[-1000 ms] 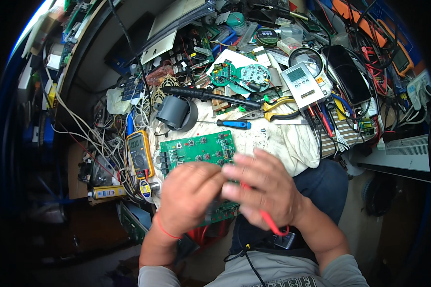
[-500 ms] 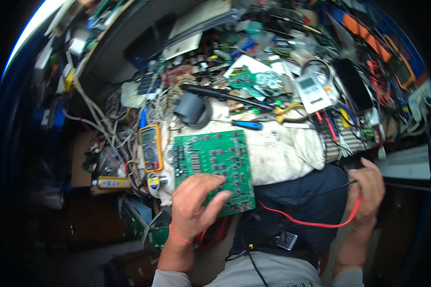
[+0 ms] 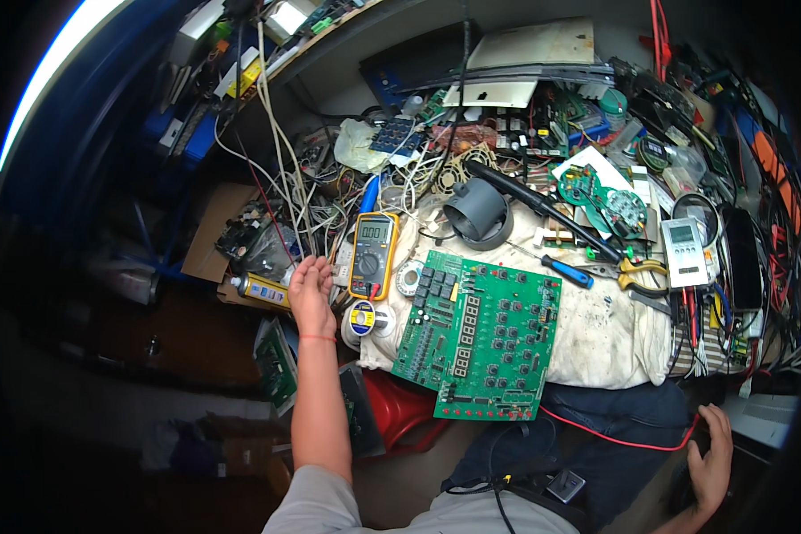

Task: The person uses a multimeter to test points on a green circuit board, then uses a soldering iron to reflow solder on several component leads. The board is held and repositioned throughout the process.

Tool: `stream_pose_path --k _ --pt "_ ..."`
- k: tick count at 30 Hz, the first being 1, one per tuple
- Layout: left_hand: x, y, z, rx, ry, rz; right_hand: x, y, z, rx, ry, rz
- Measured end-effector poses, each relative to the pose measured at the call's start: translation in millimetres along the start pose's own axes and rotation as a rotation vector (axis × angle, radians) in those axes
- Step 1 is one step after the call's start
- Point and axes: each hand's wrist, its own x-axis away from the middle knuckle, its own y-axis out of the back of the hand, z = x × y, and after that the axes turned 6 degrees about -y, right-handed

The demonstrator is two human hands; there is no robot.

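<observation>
My left hand (image 3: 311,294) reaches out at the left, beside the yellow multimeter (image 3: 373,255). Its fingers are bunched together against pale cables (image 3: 280,133) and a thin dark red wire; what they grip, if anything, is hidden. A green circuit board (image 3: 498,343) with digit displays and several push buttons lies at the front of the bench, untouched. At the lower right my right hand (image 3: 710,458) is open, thumb and fingers apart. A red test lead (image 3: 618,440) runs over my lap and ends close to its fingertips.
Solder spools (image 3: 362,318) stand by the multimeter. Behind the board are a grey pipe fitting (image 3: 478,214), a blue-handled screwdriver (image 3: 567,272), a black rod and yellow-handled pliers (image 3: 643,276). A white-and-silver meter (image 3: 685,252) lies at the right. A yellow tube (image 3: 263,291) lies at the left.
My left hand has left the board's near edge and moved left to the cables. My right hand has moved lower, its fingers now apart. The whole view has shifted leftward.
</observation>
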Motion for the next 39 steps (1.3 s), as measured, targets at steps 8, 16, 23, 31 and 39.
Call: stream_pose_path --k 8,16,23,31,39 --pt "-111.1 -5.8 72.4 -0.362 0.002 0.192 -3.3 -40.4 23.3 -0.364 0.12 -0.256" --pt "-171.9 -12.8 123.6 -1.052 -0.295 0.567 -11.2 -96.0 67.9 0.026 0.176 -0.321" --pt "-178.3 -13.0 114.0 -0.944 0.039 0.537 -23.8 -99.4 72.3 -0.019 0.25 -0.431" --pt "-174.6 -17.8 108.9 -1.033 0.022 0.496 -26.8 -101.8 74.2 -0.039 0.244 -0.464" --pt "-190.3 -7.6 122.3 -1.005 -0.046 0.488 -27.5 -101.6 75.4 -0.046 0.237 -0.474"
